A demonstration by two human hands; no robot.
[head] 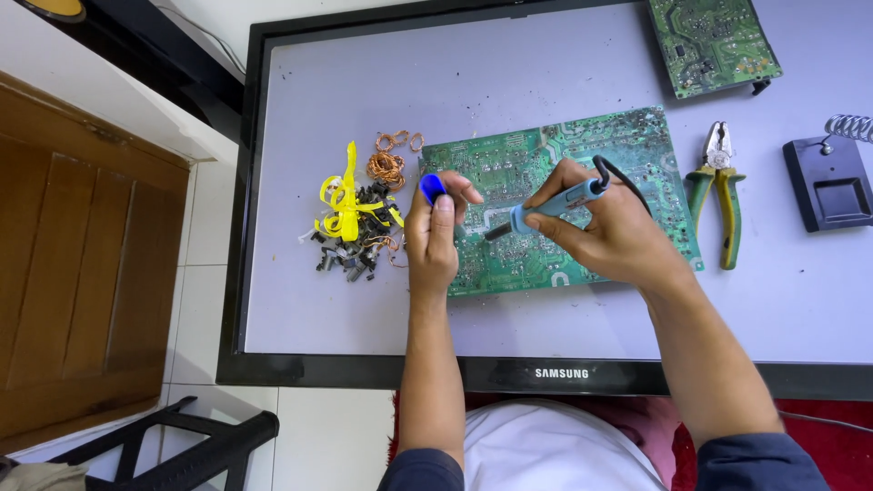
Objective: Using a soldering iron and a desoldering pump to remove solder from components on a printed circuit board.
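A large green circuit board (509,159) lies solder side up on a flat screen panel (318,300) used as a work surface. My right hand (605,227) grips a blue soldering iron (556,202), its dark tip down on the middle of the board. My left hand (432,236) rests at the board's left edge and pinches a small blue-handled tool (432,187) between thumb and fingers. The iron's black cord loops up over my right hand.
Left of the board lies a pile of dark small parts, yellow tape (344,200) and copper wire coils (386,164). Green-handled pliers (718,186) and a black soldering stand (829,182) sit right. A second green board (712,41) lies at the top right.
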